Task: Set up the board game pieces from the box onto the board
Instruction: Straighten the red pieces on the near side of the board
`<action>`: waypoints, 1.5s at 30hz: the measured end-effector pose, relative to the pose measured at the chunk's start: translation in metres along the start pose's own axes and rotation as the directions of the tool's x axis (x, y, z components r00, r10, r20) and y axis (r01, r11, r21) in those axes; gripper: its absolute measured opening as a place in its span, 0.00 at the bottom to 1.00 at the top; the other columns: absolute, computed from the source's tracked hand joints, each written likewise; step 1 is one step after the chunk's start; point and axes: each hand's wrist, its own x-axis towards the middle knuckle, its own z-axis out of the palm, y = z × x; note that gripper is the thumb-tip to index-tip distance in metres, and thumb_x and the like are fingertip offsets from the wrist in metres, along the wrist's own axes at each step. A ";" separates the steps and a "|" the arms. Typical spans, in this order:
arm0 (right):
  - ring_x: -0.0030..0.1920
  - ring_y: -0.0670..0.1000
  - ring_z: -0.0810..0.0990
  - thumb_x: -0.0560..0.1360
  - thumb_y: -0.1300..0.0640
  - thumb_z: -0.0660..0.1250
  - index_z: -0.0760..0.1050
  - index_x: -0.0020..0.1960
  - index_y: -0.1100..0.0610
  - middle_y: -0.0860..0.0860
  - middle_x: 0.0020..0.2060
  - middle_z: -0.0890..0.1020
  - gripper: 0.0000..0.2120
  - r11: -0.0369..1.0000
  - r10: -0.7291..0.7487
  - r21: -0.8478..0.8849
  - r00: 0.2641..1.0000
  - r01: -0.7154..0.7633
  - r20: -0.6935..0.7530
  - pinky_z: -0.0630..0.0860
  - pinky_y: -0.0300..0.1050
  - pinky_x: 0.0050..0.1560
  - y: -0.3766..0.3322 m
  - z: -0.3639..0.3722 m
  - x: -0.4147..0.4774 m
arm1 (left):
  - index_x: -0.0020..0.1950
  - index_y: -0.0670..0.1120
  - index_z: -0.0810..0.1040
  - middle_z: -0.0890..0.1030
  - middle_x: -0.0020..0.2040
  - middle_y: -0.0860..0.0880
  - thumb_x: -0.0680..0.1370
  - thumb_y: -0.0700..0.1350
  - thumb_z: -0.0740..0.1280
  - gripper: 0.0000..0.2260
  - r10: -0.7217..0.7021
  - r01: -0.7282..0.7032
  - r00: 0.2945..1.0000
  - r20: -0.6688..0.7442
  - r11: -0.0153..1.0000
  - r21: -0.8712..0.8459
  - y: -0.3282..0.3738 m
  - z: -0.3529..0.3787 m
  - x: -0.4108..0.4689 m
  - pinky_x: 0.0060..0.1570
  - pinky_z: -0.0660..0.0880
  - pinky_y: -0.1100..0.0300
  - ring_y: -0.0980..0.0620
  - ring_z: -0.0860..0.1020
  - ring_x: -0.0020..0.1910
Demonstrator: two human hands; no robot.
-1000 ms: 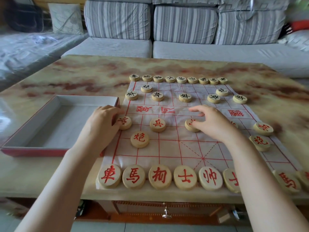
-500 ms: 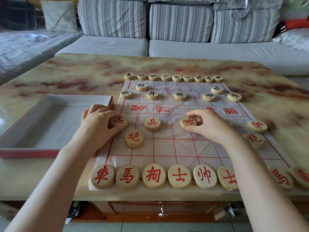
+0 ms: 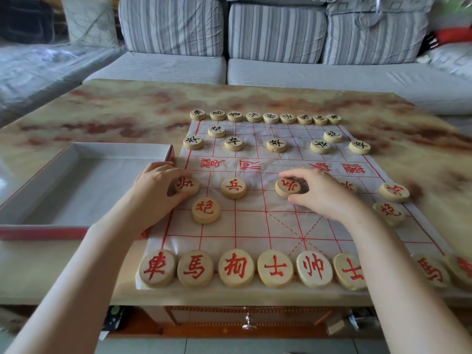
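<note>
Hands work the red soldier row of a xiangqi board (image 3: 255,223), a creased sheet with red lines spread on the marbled bench (image 3: 115,116). The left hand (image 3: 155,192) pinches the leftmost red soldier (image 3: 186,185) between thumb and fingers at the sheet's left edge line. The right hand (image 3: 324,192) curls round the middle red soldier (image 3: 288,187), thumb on its near side. Another soldier (image 3: 233,187) lies between them, with a red cannon (image 3: 205,210) just nearer. Red back-row pieces (image 3: 236,268) line the near edge, and black pieces (image 3: 270,118) fill the far side. The open box (image 3: 122,150) sits right beside the board's left edge.
</note>
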 end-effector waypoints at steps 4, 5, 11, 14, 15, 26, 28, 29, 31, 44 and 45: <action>0.52 0.45 0.72 0.68 0.51 0.74 0.73 0.62 0.49 0.46 0.55 0.76 0.24 1.000 0.006 -0.029 0.999 -0.007 -0.054 0.68 0.42 0.51 0.000 0.003 0.002 | 0.58 0.49 0.79 0.77 0.59 0.44 0.70 0.55 0.71 0.20 -0.029 0.027 0.997 -0.073 0.999 -0.039 0.003 0.003 0.001 0.64 0.65 0.50 0.45 0.67 0.65; 0.51 0.45 0.73 0.67 0.50 0.74 0.74 0.62 0.49 0.46 0.54 0.76 0.24 1.000 0.007 -0.024 0.998 -0.008 -0.065 0.68 0.42 0.50 0.000 0.004 0.002 | 0.58 0.49 0.79 0.77 0.58 0.45 0.69 0.55 0.71 0.20 -0.032 0.029 0.996 -0.081 0.999 -0.033 0.004 0.004 0.001 0.63 0.65 0.50 0.46 0.67 0.64; 0.50 0.43 0.71 0.68 0.51 0.73 0.71 0.65 0.48 0.45 0.54 0.74 0.27 1.000 -0.003 -0.006 0.999 0.003 -0.038 0.65 0.40 0.48 0.003 0.002 0.002 | 0.64 0.50 0.75 0.75 0.62 0.47 0.69 0.53 0.72 0.24 -0.032 0.032 0.999 -0.033 0.999 -0.007 0.006 0.004 0.001 0.63 0.64 0.50 0.46 0.64 0.65; 0.50 0.42 0.70 0.70 0.57 0.71 0.70 0.67 0.47 0.39 0.46 0.72 0.27 1.000 -0.015 -0.002 1.000 0.015 -0.024 0.64 0.32 0.41 0.004 0.000 0.001 | 0.65 0.51 0.74 0.76 0.63 0.47 0.71 0.50 0.71 0.23 -0.013 0.013 1.000 -0.015 1.000 -0.015 0.004 0.000 0.000 0.65 0.63 0.50 0.46 0.64 0.67; 0.49 0.41 0.70 0.70 0.58 0.70 0.70 0.67 0.47 0.37 0.45 0.70 0.27 1.000 -0.020 -0.004 1.000 0.020 -0.024 0.62 0.28 0.40 0.004 0.000 0.001 | 0.65 0.51 0.74 0.76 0.64 0.48 0.71 0.48 0.71 0.22 -0.006 0.006 1.000 -0.004 1.000 -0.007 0.003 -0.001 0.000 0.65 0.63 0.50 0.46 0.64 0.67; 0.50 0.45 0.72 0.69 0.50 0.72 0.72 0.65 0.49 0.45 0.52 0.74 0.25 0.998 -0.025 -0.064 0.998 0.021 -0.057 0.66 0.41 0.49 0.004 0.004 0.003 | 0.61 0.54 0.77 0.76 0.56 0.46 0.70 0.60 0.67 0.21 -0.070 0.085 0.990 -0.119 0.988 0.133 0.002 0.003 0.001 0.63 0.55 0.50 0.45 0.62 0.63; 0.50 0.45 0.72 0.69 0.49 0.72 0.72 0.65 0.49 0.46 0.51 0.74 0.25 0.997 -0.024 -0.068 0.998 0.020 -0.056 0.67 0.42 0.49 0.004 0.005 0.003 | 0.61 0.53 0.77 0.75 0.58 0.46 0.70 0.59 0.68 0.22 -0.086 0.101 0.990 -0.114 0.986 0.135 0.002 0.002 0.002 0.64 0.55 0.49 0.44 0.61 0.63; 0.51 0.46 0.72 0.69 0.48 0.72 0.72 0.65 0.48 0.46 0.51 0.74 0.25 0.997 -0.023 -0.068 0.998 0.019 -0.055 0.67 0.42 0.49 0.004 0.005 0.003 | 0.62 0.53 0.76 0.74 0.60 0.47 0.70 0.58 0.69 0.23 -0.087 0.101 0.991 -0.103 0.985 0.138 0.002 0.002 0.003 0.65 0.55 0.49 0.44 0.61 0.64; 0.51 0.45 0.72 0.69 0.49 0.72 0.71 0.65 0.48 0.45 0.52 0.73 0.26 0.998 -0.021 -0.061 0.999 0.018 -0.045 0.67 0.42 0.49 0.004 0.004 0.002 | 0.66 0.54 0.72 0.72 0.65 0.48 0.71 0.55 0.69 0.25 -0.075 0.084 0.995 -0.071 0.988 0.133 0.001 0.003 0.004 0.67 0.53 0.48 0.45 0.59 0.67; 0.50 0.44 0.71 0.69 0.53 0.72 0.72 0.62 0.48 0.44 0.51 0.73 0.23 0.999 -0.021 -0.044 0.999 0.020 -0.030 0.64 0.39 0.47 0.002 0.002 0.000 | 0.60 0.52 0.77 0.76 0.59 0.47 0.70 0.58 0.69 0.21 -0.059 0.069 0.993 -0.100 0.993 0.100 -0.002 0.006 0.004 0.67 0.54 0.48 0.47 0.62 0.66; 0.50 0.44 0.71 0.69 0.53 0.72 0.72 0.62 0.48 0.44 0.52 0.73 0.23 0.999 -0.021 -0.043 0.999 0.020 -0.029 0.64 0.39 0.48 0.002 0.002 0.000 | 0.60 0.52 0.77 0.76 0.59 0.47 0.70 0.58 0.69 0.21 -0.054 0.066 0.993 -0.109 0.992 0.107 -0.002 0.007 0.004 0.66 0.52 0.50 0.47 0.62 0.66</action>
